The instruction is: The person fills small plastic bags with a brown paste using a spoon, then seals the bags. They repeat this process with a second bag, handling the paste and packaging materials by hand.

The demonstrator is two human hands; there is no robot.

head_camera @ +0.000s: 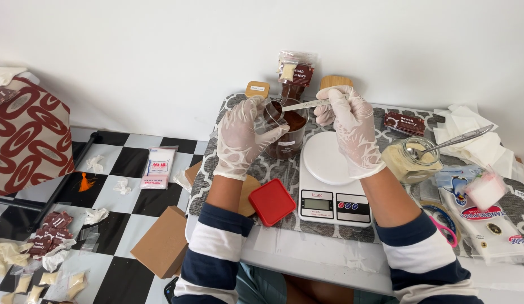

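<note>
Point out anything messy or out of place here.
The floor is littered: crumpled tissues, small sachets and a pouch lie scattered beside a cardboard box. On the table, the red lid lies off its jar. No spilled powder shows.

A small white counter (307,256) was covered by a grey-and-white patterned mat (217,169). On the mat stood a white digital kitchen scale (332,186), a red square lid (272,201), a round wooden lid (249,194), a glass jar of pale powder (408,160) with a metal spoon in it, a jar of reddish-brown powder (290,135), a stack of white tissues (476,141) and clear plastic bags (487,225). Beside the counter, the black-and-white chequered floor (121,264) carried a brown cardboard box (160,242), small sachets and crumpled wrappers.
</note>
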